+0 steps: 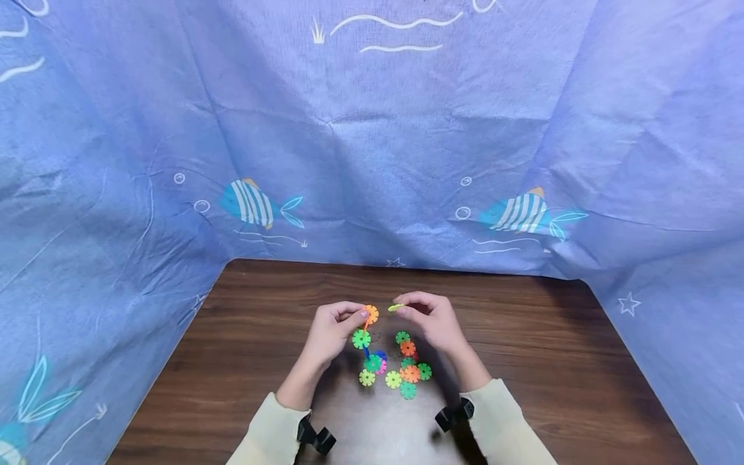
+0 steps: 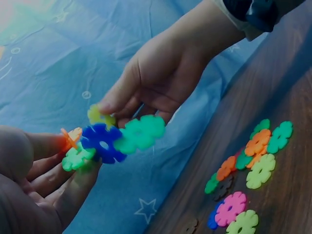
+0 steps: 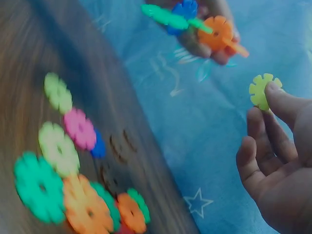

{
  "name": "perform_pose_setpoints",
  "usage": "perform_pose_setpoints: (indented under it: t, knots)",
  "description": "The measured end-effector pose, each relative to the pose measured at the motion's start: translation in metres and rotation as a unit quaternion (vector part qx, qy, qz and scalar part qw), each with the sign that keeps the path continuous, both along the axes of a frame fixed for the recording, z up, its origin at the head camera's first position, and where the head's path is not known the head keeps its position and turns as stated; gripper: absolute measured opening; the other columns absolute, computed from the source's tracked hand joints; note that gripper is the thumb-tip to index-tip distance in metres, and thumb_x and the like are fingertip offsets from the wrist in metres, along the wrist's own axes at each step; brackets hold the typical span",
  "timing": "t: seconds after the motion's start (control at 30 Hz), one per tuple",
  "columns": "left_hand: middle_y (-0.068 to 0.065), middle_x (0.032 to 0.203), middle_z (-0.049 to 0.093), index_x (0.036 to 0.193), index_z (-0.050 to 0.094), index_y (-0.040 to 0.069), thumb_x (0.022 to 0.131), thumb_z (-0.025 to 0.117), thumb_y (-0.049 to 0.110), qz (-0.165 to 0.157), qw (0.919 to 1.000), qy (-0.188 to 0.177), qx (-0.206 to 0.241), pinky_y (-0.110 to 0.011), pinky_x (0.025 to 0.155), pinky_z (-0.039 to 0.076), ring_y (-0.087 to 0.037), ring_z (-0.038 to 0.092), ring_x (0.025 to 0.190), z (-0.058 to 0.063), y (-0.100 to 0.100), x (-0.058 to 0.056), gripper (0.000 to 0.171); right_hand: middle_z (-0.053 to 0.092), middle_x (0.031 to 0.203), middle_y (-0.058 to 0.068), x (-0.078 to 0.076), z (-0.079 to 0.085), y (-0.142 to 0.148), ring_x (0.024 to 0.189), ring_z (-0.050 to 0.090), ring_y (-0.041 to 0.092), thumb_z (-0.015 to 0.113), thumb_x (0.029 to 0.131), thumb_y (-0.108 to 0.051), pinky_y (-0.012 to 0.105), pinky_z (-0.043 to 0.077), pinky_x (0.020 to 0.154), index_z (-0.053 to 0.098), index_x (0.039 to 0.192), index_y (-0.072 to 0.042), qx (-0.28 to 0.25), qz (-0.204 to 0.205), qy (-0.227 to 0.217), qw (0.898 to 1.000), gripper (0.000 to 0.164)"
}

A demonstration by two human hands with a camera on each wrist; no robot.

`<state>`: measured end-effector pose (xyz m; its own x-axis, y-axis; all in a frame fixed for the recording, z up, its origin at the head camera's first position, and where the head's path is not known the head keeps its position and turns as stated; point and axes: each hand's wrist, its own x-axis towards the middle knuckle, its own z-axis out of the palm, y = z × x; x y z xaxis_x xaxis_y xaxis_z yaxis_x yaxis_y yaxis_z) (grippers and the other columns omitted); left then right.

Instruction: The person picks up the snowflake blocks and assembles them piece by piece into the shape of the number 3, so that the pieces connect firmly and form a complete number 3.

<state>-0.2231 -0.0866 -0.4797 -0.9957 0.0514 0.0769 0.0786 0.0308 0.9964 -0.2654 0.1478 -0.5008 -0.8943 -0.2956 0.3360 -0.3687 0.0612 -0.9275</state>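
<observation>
My left hand [image 1: 327, 332] pinches a chain of interlocking notched plastic discs by an orange disc [image 1: 372, 314] at its top. Below that, the chain runs through another orange disc, a green disc [image 1: 361, 339], a blue disc [image 2: 103, 142] and a blue-green disc [image 2: 142, 133]. Between thumb and fingers, my right hand [image 1: 434, 324] holds a single yellow disc [image 3: 264, 91]. That yellow disc is just right of the chain's orange end in the head view, with a small gap between them. Both hands are raised over the table.
Loose discs lie on the brown wooden table [image 1: 261, 323] below the hands, among them a pink disc [image 3: 80, 128], a yellow-green disc [image 1: 393, 379] and an orange disc [image 1: 411, 373], some overlapping. A blue fish-print cloth [image 1: 372, 161] surrounds the table's back and sides.
</observation>
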Motion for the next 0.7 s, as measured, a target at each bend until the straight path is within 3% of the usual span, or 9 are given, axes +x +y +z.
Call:
perform_pose_setpoints:
  t: [0.17, 0.3, 0.4, 0.53, 0.7]
  knots:
    - [-0.019, 0.086, 0.076, 0.106, 0.075, -0.008, 0.095, 0.072, 0.006, -0.025, 0.9997, -0.003, 0.002, -0.022, 0.055, 0.048, -0.008, 0.064, 0.064, -0.001, 0.004, 0.001, 0.018, 0.075, 0.089, 0.015, 0.018, -0.001, -0.004, 0.075, 0.069, 0.020, 0.074, 0.092, 0.000, 0.035, 0.060, 0.065, 0.074, 0.100, 0.001, -0.042, -0.031, 0.012, 0.999, 0.007]
    - [-0.032, 0.090, 0.073, 0.107, 0.073, -0.012, 0.097, 0.070, 0.008, -0.059, 0.9981, -0.001, 0.016, -0.022, 0.060, 0.055, -0.017, 0.073, 0.070, 0.002, 0.006, 0.003, 0.023, 0.074, 0.085, 0.017, 0.022, 0.000, -0.007, 0.067, 0.064, 0.019, 0.075, 0.091, 0.002, 0.037, 0.055, 0.057, 0.077, 0.097, -0.002, -0.037, -0.054, 0.051, 0.997, 0.007]
    - [-0.035, 0.089, 0.072, 0.106, 0.072, -0.013, 0.097, 0.069, 0.008, -0.070, 0.9973, 0.002, 0.022, -0.023, 0.061, 0.056, -0.017, 0.073, 0.070, 0.003, 0.007, 0.004, 0.023, 0.075, 0.084, 0.015, 0.023, -0.001, -0.007, 0.065, 0.062, 0.017, 0.075, 0.091, 0.001, 0.033, 0.053, 0.054, 0.078, 0.096, -0.004, -0.029, -0.050, 0.069, 0.996, 0.008]
    - [-0.027, 0.084, 0.074, 0.104, 0.073, -0.012, 0.097, 0.070, 0.007, -0.073, 0.9972, 0.008, 0.009, -0.022, 0.060, 0.054, -0.011, 0.069, 0.068, 0.002, 0.008, 0.005, 0.021, 0.075, 0.089, 0.011, 0.025, -0.002, -0.009, 0.072, 0.064, 0.015, 0.075, 0.090, 0.003, 0.029, 0.054, 0.060, 0.079, 0.094, -0.007, -0.014, -0.047, 0.081, 0.995, 0.010]
    - [-0.020, 0.079, 0.075, 0.098, 0.076, -0.008, 0.095, 0.072, 0.007, -0.060, 0.9980, 0.007, -0.020, -0.022, 0.058, 0.052, -0.013, 0.067, 0.066, 0.000, 0.009, 0.005, 0.016, 0.074, 0.090, 0.013, 0.028, 0.004, -0.015, 0.076, 0.066, 0.019, 0.076, 0.085, 0.011, 0.032, 0.055, 0.061, 0.078, 0.089, -0.002, 0.013, -0.051, 0.147, 0.988, 0.014]
